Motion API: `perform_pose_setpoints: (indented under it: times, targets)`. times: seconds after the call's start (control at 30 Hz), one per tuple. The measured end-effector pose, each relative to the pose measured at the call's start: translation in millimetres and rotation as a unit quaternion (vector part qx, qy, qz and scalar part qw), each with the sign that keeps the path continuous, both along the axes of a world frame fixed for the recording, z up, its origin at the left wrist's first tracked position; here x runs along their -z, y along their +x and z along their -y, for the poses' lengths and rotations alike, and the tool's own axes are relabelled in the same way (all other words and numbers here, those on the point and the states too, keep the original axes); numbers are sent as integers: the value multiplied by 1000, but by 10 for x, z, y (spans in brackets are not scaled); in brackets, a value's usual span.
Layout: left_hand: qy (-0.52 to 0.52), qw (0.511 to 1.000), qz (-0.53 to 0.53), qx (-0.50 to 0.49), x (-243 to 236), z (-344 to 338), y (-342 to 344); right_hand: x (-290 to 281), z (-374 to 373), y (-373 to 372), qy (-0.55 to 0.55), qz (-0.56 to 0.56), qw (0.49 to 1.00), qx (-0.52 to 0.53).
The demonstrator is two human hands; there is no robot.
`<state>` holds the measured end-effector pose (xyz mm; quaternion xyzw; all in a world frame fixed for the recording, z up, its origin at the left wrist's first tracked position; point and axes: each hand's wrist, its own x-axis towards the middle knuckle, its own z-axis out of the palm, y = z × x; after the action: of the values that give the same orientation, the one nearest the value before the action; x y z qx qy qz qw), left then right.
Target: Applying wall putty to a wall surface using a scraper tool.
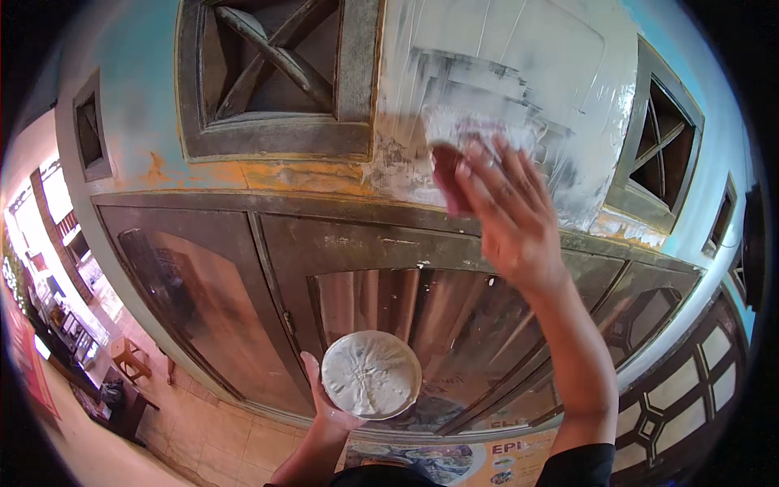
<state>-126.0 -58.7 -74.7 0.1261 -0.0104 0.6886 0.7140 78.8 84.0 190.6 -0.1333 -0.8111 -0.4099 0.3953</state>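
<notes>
My left hand [331, 412] holds up a round bowl [419, 385] from below and its left side, thumb along the rim. White putty [369, 373] with a creased surface fills the bowl. Raised against the wall, my right hand [519, 227] grips a flat reddish-brown putty spreader [451, 180], its fingers stretched over the back. Blur softens the fingertips and the spreader's upper edge. Around that hand the wall patch [503, 49] is smeared with wet white putty, and grey-black streaks show through.
A wooden vent frame with crossed bars [276, 134] sits left of the patch, another vent [659, 142] to its right. Below run brown wooden door panels with glass [268, 235]. A stool [130, 357] stands on the tiled floor at left; a printed sheet [487, 463] lies below.
</notes>
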Motion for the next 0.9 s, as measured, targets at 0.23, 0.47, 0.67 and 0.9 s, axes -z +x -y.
perform_pose_setpoints:
  times: [0.23,0.47,0.67,0.9]
  targets:
    - [2,998,43,52,86,-14,48,285,-275,-38,-4,-5,999,51]
    - [-8,999,-36,-32,72,3,-26,654,44,84,-37,52,998,5]
    - [45,995,59,62,70,-48,28,-168,-170,15,76,-61,995,30]
    - [-44,998,-44,-24,144,-13,-2,855,-210,-31,-52,106,992,38]
